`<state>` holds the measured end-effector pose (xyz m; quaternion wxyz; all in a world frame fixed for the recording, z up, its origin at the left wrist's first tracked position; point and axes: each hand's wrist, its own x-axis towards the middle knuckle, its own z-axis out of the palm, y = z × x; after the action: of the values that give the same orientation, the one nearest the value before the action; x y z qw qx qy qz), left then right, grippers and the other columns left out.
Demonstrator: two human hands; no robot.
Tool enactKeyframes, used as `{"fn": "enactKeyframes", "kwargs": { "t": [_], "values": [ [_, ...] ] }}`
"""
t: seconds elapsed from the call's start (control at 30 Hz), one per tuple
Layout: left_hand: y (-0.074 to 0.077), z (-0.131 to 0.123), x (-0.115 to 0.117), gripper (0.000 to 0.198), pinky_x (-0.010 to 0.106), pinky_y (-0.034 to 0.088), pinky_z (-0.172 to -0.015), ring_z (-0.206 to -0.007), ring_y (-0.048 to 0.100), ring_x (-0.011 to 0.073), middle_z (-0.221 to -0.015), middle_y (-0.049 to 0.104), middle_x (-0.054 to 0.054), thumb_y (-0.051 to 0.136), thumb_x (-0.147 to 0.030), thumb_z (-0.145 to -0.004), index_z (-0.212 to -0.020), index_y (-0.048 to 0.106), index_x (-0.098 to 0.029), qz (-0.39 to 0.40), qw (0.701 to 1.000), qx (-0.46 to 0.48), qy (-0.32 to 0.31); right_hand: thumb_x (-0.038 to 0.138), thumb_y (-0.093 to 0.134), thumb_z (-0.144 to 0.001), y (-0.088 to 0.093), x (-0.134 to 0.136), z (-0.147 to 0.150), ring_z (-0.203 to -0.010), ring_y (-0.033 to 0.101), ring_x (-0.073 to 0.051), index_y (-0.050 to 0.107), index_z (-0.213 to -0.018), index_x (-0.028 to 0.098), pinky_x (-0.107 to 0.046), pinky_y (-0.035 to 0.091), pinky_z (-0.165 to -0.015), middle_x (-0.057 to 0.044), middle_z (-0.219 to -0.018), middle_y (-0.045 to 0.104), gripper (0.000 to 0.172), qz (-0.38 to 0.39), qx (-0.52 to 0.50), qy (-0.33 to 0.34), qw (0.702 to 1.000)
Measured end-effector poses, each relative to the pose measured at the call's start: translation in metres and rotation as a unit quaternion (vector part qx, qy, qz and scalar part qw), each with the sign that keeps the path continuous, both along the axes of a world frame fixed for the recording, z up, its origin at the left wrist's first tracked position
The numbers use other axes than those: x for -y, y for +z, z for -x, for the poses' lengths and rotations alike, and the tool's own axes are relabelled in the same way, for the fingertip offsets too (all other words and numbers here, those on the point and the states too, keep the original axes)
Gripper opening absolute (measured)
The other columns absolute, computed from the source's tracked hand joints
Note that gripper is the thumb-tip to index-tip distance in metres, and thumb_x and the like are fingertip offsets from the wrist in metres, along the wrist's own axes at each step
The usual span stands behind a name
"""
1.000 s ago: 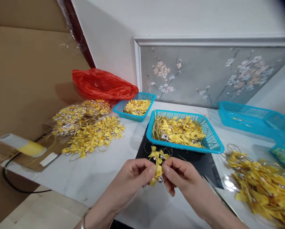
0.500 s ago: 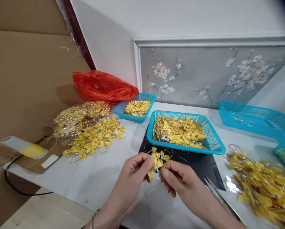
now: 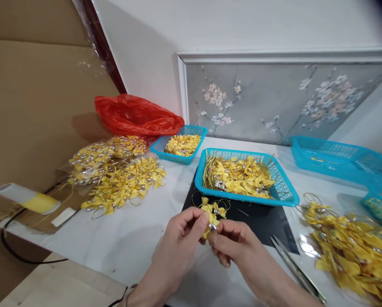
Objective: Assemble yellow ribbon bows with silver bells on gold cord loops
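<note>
My left hand (image 3: pixel 186 232) pinches a yellow ribbon bow (image 3: pixel 206 216) with a shiny silver bell (image 3: pixel 212 227) at its lower side. The thumb and fingertips of my right hand (image 3: pixel 234 241) close on the bow's right edge, right beside the bell. What exactly lies between those fingertips is partly hidden. Just beyond the hands, more yellow bows (image 3: pixel 222 212) with silver bells and thin gold cord loops lie on a black mat (image 3: pixel 258 221). Tweezers (image 3: pixel 296 268) rest on the table to the right of my right hand.
A blue basket (image 3: pixel 288 197) of bows and gold cords stands behind the mat. Yellow bow heaps lie at left (image 3: pixel 127 183) and right (image 3: pixel 354 251). Further back are a smaller blue basket (image 3: pixel 204 133), a red plastic bag (image 3: pixel 140 113) and blue trays (image 3: pixel 334 149). A roll (image 3: pixel 27 198) lies far left.
My right fingertips have come in closer to the bow and bell, and the bow has turned slightly in my left fingers. The whole view has shifted a little.
</note>
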<state>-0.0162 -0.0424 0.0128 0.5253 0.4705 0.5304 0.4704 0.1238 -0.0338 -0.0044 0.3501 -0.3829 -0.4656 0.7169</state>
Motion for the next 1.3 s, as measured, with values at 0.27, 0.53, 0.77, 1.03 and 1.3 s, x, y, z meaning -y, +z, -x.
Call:
{"fn": "enactKeyframes", "kwargs": {
  "t": [0.27,0.53,0.77,1.03,1.3],
  "values": [
    [0.004,0.007,0.005,0.032,0.023,0.031,-0.053,-0.054,0.037,0.0102,-0.057,0.047,-0.004,0.075,-0.045,-0.072,-0.063,0.062,-0.017,0.111,0.981,0.15,-0.061,0.012,0.05,-0.084,0.011,-0.005,-0.015,-0.062,0.047,-0.014,0.057,-0.069,0.018,-0.026,0.033,-0.058,0.0,-0.068,0.05,0.018,-0.396,0.244,0.007,0.885],
    [0.002,0.011,0.003,0.03,0.023,0.034,-0.055,-0.057,0.041,0.0116,-0.06,0.051,-0.002,0.068,-0.044,-0.077,-0.066,0.062,-0.017,0.075,0.996,0.038,-0.031,0.024,0.056,-0.087,0.006,-0.015,-0.021,-0.059,0.037,-0.01,0.057,-0.073,0.018,-0.023,0.029,-0.054,0.005,-0.063,0.044,0.016,-0.173,0.141,0.103,0.969],
    [0.0,0.04,-0.001,0.031,0.023,0.043,-0.052,-0.057,0.052,0.0156,-0.06,0.054,-0.002,0.046,-0.04,-0.089,-0.069,0.058,-0.021,-0.042,0.951,-0.305,-0.011,0.03,0.053,-0.091,-0.002,-0.015,-0.027,-0.059,0.038,-0.012,0.058,-0.079,0.019,-0.023,0.029,-0.053,0.004,-0.065,0.044,0.017,-0.189,0.204,0.094,0.956],
    [0.03,0.13,-0.036,0.017,0.034,0.043,-0.071,-0.072,0.061,0.0236,-0.068,0.061,0.003,0.052,-0.023,-0.088,-0.074,0.061,-0.02,-0.056,0.778,-0.594,0.199,0.03,0.05,-0.091,-0.001,-0.003,-0.02,-0.059,0.047,-0.013,0.064,-0.085,0.021,-0.021,0.035,-0.053,0.002,-0.064,0.051,0.018,-0.211,0.257,0.14,0.933],
    [0.006,0.129,-0.083,0.029,0.044,0.055,-0.082,-0.098,0.065,0.0236,-0.118,0.064,0.009,0.059,-0.029,-0.092,-0.118,0.059,-0.016,0.051,0.682,-0.721,0.112,0.022,0.049,-0.09,0.006,-0.006,-0.022,-0.06,0.051,-0.011,0.064,-0.086,0.019,-0.019,0.038,-0.054,0.002,-0.066,0.056,0.016,-0.219,0.26,0.156,0.927]
  ]
}}
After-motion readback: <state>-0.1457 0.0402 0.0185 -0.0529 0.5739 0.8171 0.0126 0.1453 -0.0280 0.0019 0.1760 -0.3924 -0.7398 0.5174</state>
